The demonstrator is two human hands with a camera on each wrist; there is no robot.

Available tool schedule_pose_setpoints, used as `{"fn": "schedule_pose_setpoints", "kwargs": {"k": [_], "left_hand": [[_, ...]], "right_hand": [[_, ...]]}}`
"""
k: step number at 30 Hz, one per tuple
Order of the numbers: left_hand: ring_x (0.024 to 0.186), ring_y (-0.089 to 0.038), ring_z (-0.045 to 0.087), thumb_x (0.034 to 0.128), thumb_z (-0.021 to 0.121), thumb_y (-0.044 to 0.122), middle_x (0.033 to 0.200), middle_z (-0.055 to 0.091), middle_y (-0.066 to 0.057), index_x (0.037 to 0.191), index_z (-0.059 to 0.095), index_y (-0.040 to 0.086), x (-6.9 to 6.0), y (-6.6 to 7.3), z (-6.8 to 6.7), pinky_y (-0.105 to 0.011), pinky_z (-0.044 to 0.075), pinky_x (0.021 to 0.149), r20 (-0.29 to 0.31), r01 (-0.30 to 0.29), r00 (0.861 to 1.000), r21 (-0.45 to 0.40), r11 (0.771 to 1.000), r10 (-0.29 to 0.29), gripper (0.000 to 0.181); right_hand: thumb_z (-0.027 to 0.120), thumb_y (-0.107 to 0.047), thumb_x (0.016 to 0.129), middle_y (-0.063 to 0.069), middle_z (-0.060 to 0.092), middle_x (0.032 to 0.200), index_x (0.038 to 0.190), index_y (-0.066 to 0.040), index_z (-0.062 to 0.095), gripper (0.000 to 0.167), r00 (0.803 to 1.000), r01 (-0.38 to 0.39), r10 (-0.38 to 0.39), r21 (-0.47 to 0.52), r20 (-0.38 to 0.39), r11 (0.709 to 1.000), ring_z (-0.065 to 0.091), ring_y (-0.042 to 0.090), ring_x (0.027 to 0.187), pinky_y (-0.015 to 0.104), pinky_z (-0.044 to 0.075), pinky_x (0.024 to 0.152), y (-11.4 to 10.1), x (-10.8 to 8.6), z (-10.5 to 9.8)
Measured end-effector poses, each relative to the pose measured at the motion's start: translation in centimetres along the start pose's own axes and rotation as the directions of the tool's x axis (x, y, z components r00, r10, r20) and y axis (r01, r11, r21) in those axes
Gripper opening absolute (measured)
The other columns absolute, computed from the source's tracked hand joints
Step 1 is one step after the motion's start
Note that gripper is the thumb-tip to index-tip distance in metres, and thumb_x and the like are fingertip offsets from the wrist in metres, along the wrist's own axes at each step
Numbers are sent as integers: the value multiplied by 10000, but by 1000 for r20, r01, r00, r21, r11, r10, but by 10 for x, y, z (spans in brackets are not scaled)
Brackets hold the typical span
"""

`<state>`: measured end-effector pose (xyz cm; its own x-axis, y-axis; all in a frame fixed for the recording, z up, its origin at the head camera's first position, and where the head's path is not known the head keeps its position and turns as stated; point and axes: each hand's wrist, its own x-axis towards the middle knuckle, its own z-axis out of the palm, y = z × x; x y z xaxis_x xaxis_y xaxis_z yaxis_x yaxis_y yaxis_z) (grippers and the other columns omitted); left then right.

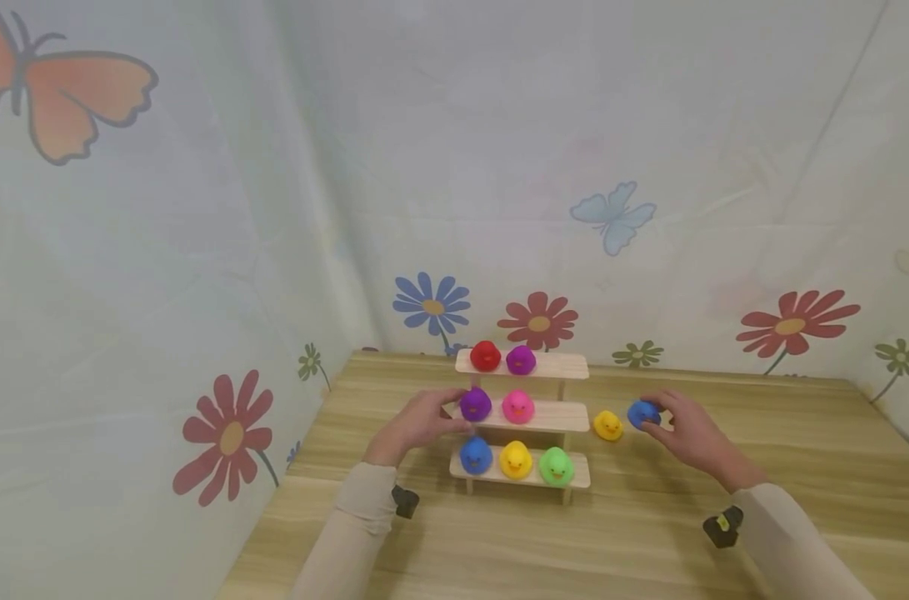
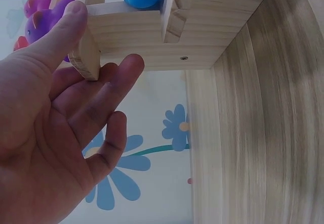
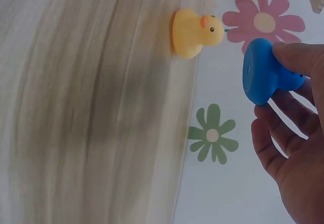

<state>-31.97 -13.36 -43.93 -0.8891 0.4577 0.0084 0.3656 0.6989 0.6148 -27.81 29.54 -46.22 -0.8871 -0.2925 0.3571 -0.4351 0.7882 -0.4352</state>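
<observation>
A three-tier wooden shelf carries toy ducks. My left hand grips the left end of its middle tier, beside a purple duck. In the left wrist view, that hand has its thumb over the board end and its fingers behind the shelf. To the right of the shelf, my right hand holds a blue duck above the table. The right wrist view shows the blue duck pinched by the right hand, its flat base facing the table. A yellow duck stands between shelf and hand.
The top tier holds a red duck and a purple one. A pink duck is on the middle tier; blue, yellow and green ducks line the bottom. Behind the wooden table hangs a flowered curtain.
</observation>
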Motion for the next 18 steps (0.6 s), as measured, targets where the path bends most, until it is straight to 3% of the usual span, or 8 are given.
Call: {"fn": "schedule_pose_setpoints", "kwargs": {"k": [10, 18], "left_hand": [[866, -132, 608, 785, 732, 432, 1334, 533, -31, 1365, 496, 197, -3, 2, -1, -290, 504, 764, 0, -5, 1000, -28, 1000, 5, 670], [892, -132, 610, 790, 733, 416, 1343, 526, -20, 1369, 492, 203, -2, 1, 0, -291, 504, 787, 2, -8, 1000, -25, 1000, 8, 662]], "right_hand": [[688, -119, 854, 170, 572, 1065, 1197, 66, 550, 413, 995, -91, 90, 36, 34, 995, 548, 327, 947, 510, 501, 779, 15, -2, 6], [665, -77, 857, 223, 566, 1086, 1183, 93, 544, 388, 990, -135, 133, 51, 46, 989, 546, 360, 968, 514, 496, 785, 28, -3, 12]]}}
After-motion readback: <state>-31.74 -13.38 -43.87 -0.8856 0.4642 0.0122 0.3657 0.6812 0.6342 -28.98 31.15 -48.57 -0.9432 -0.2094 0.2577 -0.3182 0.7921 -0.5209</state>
